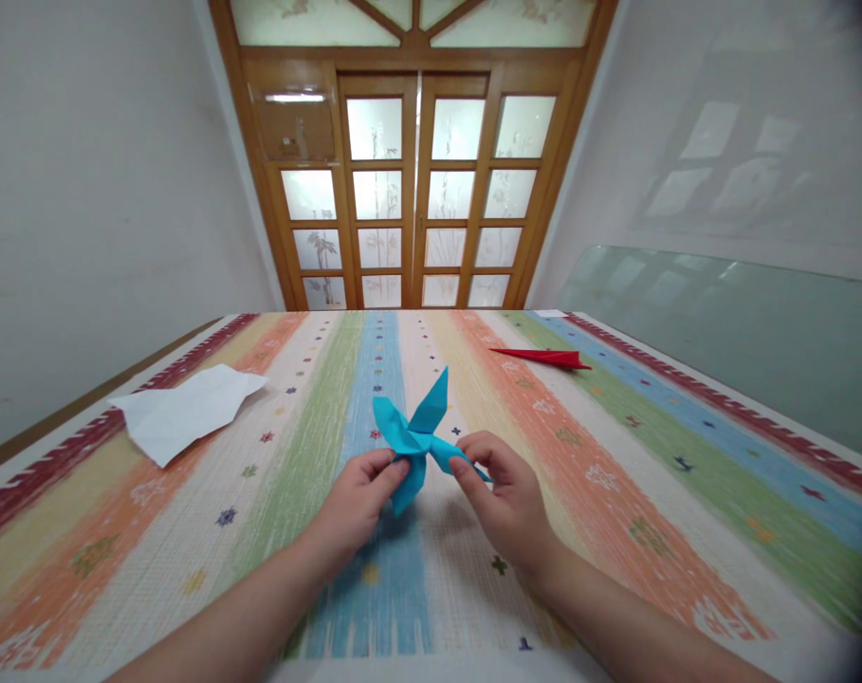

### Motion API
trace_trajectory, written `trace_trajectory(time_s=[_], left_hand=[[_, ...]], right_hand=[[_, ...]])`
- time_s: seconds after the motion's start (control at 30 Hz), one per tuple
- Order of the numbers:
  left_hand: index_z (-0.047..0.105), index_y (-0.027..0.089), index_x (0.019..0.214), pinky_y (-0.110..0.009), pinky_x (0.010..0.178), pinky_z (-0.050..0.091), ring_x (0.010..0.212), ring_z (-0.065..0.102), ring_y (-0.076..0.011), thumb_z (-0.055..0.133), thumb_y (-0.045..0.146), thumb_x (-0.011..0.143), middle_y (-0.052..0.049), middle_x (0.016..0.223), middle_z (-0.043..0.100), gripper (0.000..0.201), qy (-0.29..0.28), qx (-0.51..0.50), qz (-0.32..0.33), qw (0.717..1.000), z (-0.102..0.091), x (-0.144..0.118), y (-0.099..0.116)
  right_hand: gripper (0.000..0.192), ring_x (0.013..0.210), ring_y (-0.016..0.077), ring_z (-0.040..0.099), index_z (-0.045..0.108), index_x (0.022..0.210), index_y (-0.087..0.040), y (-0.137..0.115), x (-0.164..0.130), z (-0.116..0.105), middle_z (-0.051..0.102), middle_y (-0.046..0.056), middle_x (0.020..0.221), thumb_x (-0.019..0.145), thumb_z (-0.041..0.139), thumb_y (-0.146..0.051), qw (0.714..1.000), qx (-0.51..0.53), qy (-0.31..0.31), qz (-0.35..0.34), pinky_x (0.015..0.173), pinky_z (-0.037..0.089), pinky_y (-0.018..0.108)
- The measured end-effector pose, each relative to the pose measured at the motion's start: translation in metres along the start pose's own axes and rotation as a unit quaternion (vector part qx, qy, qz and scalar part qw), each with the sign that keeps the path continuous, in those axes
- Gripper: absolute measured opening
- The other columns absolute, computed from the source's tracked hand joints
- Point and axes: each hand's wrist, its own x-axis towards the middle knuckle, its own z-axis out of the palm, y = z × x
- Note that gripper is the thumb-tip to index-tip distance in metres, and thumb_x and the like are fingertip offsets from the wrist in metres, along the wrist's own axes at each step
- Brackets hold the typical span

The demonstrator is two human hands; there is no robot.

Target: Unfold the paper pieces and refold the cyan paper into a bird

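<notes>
Soft daylight through the frosted door panes; wide-angle edges bend, corners darken.

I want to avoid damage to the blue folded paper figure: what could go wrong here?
1. The left hand and right hand pinch the blue folded paper figure from both sides; pulling apart could tear it.
2. Held above the striped tablecloth without support, its thin points may bend.

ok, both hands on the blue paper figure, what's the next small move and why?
Probably a small pull and crease on the flap pinched by the right hand, while the left hand steadies the body. The blue paper figure is pinched from both sides just above the striped table cover, its upper flaps already spread, and the right-side flap looks the least shaped.
</notes>
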Motion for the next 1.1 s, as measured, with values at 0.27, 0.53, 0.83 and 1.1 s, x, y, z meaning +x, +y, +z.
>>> trace_trajectory(time_s=[0.27, 0.53, 0.83, 1.1], left_hand=[[0.067, 0.015, 0.088, -0.025, 0.060, 0.036, 0.063, 0.052, -0.0123, 0.067, 0.058, 0.084, 0.000, 0.070, 0.060, 0.044, -0.010, -0.007, 0.004, 1.000, -0.006, 0.000, -0.001], [0.067, 0.015, 0.088, -0.025, 0.062, 0.039, 0.065, 0.056, -0.0127, 0.068, 0.057, 0.085, -0.001, 0.073, 0.062, 0.042, -0.010, -0.029, 0.014, 0.999, -0.012, 0.003, -0.002], [0.068, 0.015, 0.088, -0.028, 0.069, 0.049, 0.071, 0.061, -0.0150, 0.069, 0.052, 0.086, -0.005, 0.084, 0.068, 0.037, -0.043, -0.123, 0.015, 0.991, -0.014, 0.000, 0.008], [0.069, 0.014, 0.083, -0.028, 0.064, 0.052, 0.070, 0.061, -0.0164, 0.064, 0.047, 0.088, -0.006, 0.079, 0.065, 0.035, -0.129, -0.236, -0.050, 0.962, -0.027, 0.001, 0.018]], right_hand=[[0.022, 0.072, 0.0158, 0.055, 0.059, 0.078, -0.022, 0.006, 0.002, 0.000, 0.059, 0.001, 0.079, 0.094, 0.065, -0.035, 0.995, 0.074, -0.007, 0.071, 0.067, 0.045, 0.029], [0.024, 0.073, 0.0164, 0.055, 0.060, 0.078, -0.021, 0.011, 0.002, 0.004, 0.060, 0.001, 0.077, 0.092, 0.067, -0.040, 0.986, 0.115, -0.030, 0.120, 0.066, 0.043, 0.029], [0.030, 0.064, 0.0149, 0.051, 0.059, 0.077, -0.020, 0.012, 0.007, -0.003, 0.057, 0.000, 0.070, 0.090, 0.067, -0.047, 0.978, 0.112, -0.021, 0.173, 0.058, 0.039, 0.028], [0.022, 0.068, 0.0159, 0.054, 0.062, 0.086, -0.022, 0.016, 0.010, -0.006, 0.060, 0.000, 0.078, 0.088, 0.069, -0.042, 0.982, 0.083, -0.030, 0.169, 0.061, 0.045, 0.029]])
